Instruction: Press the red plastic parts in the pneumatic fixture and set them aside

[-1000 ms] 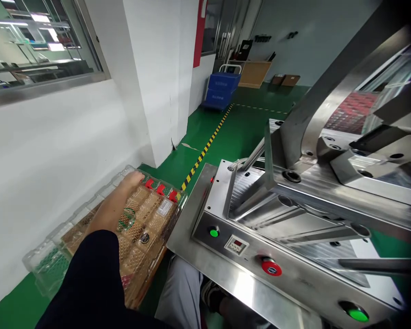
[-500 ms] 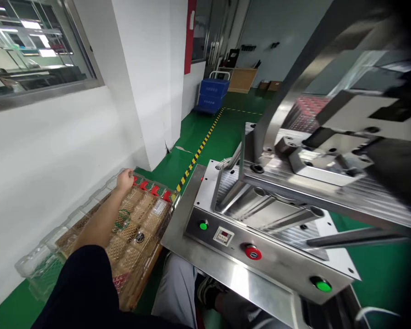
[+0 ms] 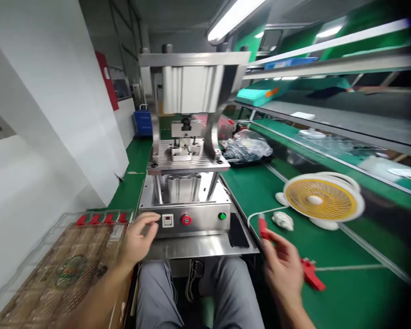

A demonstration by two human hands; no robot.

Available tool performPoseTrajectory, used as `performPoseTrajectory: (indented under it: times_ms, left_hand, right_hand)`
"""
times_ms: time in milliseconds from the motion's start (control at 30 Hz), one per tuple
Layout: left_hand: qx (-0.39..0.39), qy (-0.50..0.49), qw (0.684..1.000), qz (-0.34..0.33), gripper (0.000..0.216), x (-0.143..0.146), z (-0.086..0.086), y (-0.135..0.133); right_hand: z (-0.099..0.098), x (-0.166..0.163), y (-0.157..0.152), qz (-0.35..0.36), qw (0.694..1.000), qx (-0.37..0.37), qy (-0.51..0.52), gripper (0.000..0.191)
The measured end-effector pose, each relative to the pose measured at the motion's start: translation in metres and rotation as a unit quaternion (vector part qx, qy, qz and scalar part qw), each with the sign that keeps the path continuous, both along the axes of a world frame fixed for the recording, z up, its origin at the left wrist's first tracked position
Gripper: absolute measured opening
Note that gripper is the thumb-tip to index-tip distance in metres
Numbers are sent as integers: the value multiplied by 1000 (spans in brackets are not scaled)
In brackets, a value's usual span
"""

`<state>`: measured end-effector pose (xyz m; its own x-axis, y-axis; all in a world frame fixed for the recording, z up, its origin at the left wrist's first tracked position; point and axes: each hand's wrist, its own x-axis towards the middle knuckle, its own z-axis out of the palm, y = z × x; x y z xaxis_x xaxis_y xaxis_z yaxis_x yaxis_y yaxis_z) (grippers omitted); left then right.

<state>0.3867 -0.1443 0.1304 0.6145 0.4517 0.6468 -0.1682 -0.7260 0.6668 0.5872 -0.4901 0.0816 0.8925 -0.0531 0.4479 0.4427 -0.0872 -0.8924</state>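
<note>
My left hand (image 3: 139, 240) is at the left end of the press's front panel, fingers bent forward and thumb apart, with nothing seen in it. Its fingers cover that end of the panel, beside a small counter display (image 3: 167, 221). In my right hand (image 3: 285, 265), a small red plastic part (image 3: 263, 227) with a greyish tip is pinched, slightly blurred, over the green bench. Another red plastic part (image 3: 313, 274) lies on the bench just right of that hand. The metal press (image 3: 188, 155) stands ahead, with a clamping fixture (image 3: 184, 148) on its plate.
At left, a clear blister tray (image 3: 66, 219) on a carton holds a row of red parts. A red button (image 3: 187, 220) and green button (image 3: 222, 215) sit on the panel. A yellow-white fan (image 3: 324, 199), crumpled white wad (image 3: 283, 220) and plastic bags (image 3: 247, 147) occupy the bench.
The view has swung right to face the press. My left hand has left the blister tray and come to the panel. My right hand has entered view, holding a red part.
</note>
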Motion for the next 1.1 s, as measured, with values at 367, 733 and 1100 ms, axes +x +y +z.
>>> performPoseTrajectory:
  times_ms: [367, 733, 1100]
  left_hand:
    - [-164, -29, 946, -278, 51, 57, 19, -135]
    - [1, -16, 980, -201, 62, 53, 2, -126]
    - [205, -29, 978, 28, 40, 72, 84, -65]
  right_hand:
    - [50, -63, 85, 282, 928, 102, -220, 20]
    - [34, -61, 83, 317, 923, 137, -169, 17]
    - [11, -48, 64, 367, 925, 78, -63, 22]
